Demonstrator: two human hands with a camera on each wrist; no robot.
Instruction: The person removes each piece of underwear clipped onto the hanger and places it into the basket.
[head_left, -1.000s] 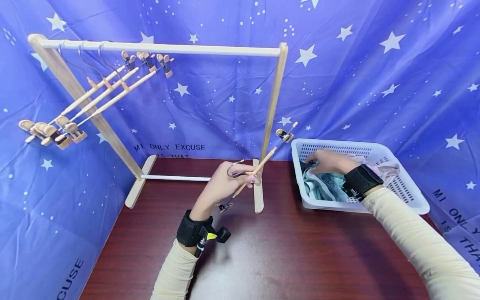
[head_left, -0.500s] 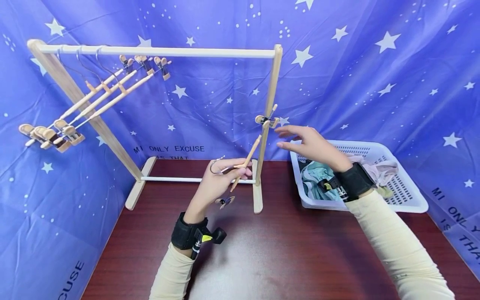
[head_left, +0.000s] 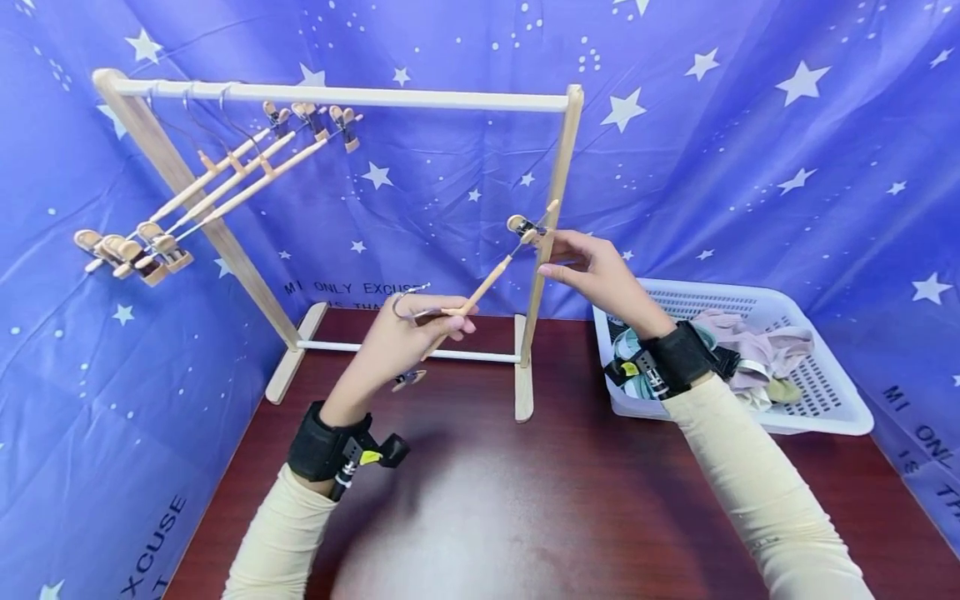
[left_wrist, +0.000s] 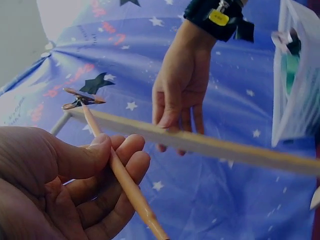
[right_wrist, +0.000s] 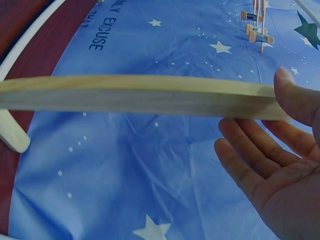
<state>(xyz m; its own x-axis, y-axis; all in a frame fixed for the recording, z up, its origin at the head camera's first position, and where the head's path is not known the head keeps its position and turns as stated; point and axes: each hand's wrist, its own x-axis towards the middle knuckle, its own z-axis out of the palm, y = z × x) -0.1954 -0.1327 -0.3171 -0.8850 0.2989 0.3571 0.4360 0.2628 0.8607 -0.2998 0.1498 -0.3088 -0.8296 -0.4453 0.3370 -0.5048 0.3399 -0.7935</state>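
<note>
A wooden clip hanger [head_left: 491, 280] with a metal hook is pinched in my left hand [head_left: 401, 337] between thumb and fingers. One of its clips [head_left: 522, 227] points up toward the right post of the rack; the other hangs below the hand. My right hand [head_left: 603, 273] holds that wooden post [head_left: 561, 171], thumb on one side and fingers behind it. In the right wrist view the post [right_wrist: 150, 95] runs across to the thumb and fingers [right_wrist: 250, 145]. The left wrist view shows the hanger's rod [left_wrist: 132, 192] between thumb and fingertips.
Several clip hangers [head_left: 240, 179] hang at the left of the rack's top rail [head_left: 450, 98]. A white basket [head_left: 825, 417] with pale pink, teal and other cloth pieces stands to the right on the dark red table [head_left: 525, 508]. A blue star-printed curtain [head_left: 427, 208] surrounds everything.
My right hand has come out of the basket without cloth, moved left and taken hold of the rack's post. My left hand has carried the hanger left and turned it slightly.
</note>
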